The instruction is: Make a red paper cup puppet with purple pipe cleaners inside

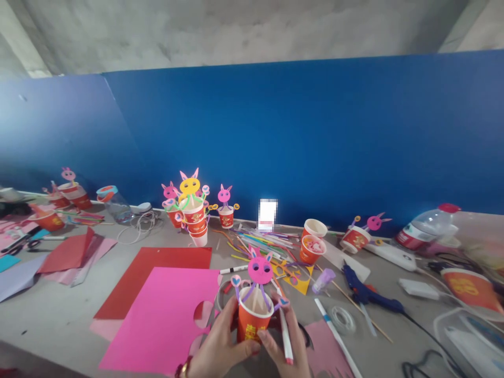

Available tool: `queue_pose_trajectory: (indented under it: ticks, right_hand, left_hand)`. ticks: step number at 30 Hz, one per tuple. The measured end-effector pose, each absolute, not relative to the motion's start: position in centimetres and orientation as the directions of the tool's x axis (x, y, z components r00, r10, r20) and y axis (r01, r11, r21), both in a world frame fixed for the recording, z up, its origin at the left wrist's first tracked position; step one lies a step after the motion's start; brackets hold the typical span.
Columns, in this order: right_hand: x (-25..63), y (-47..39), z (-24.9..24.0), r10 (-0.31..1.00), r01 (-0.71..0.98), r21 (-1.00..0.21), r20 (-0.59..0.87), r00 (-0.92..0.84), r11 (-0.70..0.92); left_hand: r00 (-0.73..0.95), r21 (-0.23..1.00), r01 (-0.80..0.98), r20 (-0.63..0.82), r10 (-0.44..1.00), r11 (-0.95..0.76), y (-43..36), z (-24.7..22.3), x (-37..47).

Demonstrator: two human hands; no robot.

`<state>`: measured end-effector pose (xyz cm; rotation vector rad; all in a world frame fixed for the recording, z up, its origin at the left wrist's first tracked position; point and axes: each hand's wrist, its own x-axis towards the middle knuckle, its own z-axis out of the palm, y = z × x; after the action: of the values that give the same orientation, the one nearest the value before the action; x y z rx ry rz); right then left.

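Both my hands are wrapped around a red paper cup (252,320) with yellow lettering, held low in front of me. From its rim rises a pink paper rabbit face (260,270) with pointed ears, on purple pipe cleaner legs. Round paper paws with blue hearts stick out on either side. My left hand (226,336) grips the cup's left side, thumb across the front. On the right side, my right hand (289,336) closes on the cup and also has a white marker (285,336) with a red end lying between its fingers.
Pink paper (165,315) and red paper (153,273) lie at left. Behind stand several decorated cups (194,212) and loose pipe cleaners (263,241). At right are a blue glue gun (366,294), a clear tape roll (342,320), another marker (336,336) and a bottle (425,226).
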<state>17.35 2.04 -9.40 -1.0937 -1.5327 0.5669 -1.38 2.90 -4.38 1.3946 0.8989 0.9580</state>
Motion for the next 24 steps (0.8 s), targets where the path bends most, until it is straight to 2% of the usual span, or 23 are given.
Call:
queue_pose_trajectory:
  ticks: [4,8,12,16,18,20,22,24]
  right_hand:
    - [17.4,2.1,-8.3,0.873,0.348,-0.818,0.487,-0.005,0.459]
    - [17.4,2.1,-8.1,0.856,0.396,-0.791,0.516,0.023,0.466]
    - [17.5,2.2,-8.5,0.857,0.406,-0.790,0.515,0.031,0.460]
    - [17.6,2.1,-8.3,0.876,0.308,-0.836,0.481,0.014,0.454]
    - [17.5,2.1,-8.1,0.890,0.230,-0.866,0.456,0.003,0.443]
    - [17.5,2.1,-7.9,0.900,0.179,-0.886,0.436,0.008,0.427]
    - [17.5,2.2,-7.9,0.905,0.163,-0.894,0.425,0.021,0.417]
    - [17.6,2.3,-8.0,0.911,0.174,-0.898,0.412,0.014,0.404]
  left_hand:
    - [0.328,0.981,0.171,0.032,0.944,-0.093,2.9,-4.7,-1.9]
    - [0.311,0.950,0.290,0.020,0.950,-0.115,3.1,-4.8,-2.3]
    - [0.322,0.932,0.313,0.075,0.944,-0.181,3.5,-4.7,-2.4]
    - [0.265,0.952,0.234,0.134,0.955,-0.199,3.4,-5.1,-3.5]
    - [0.127,0.972,0.138,0.171,0.977,-0.188,3.4,-5.0,-5.2]
    - [-0.129,0.971,0.110,0.223,0.966,-0.210,3.9,-4.5,-7.9]
    - [-0.410,0.948,0.239,0.293,0.864,-0.208,5.4,-3.8,-11.5]
    - [-0.555,0.920,0.347,0.358,0.751,-0.182,7.7,-3.1,-15.4]
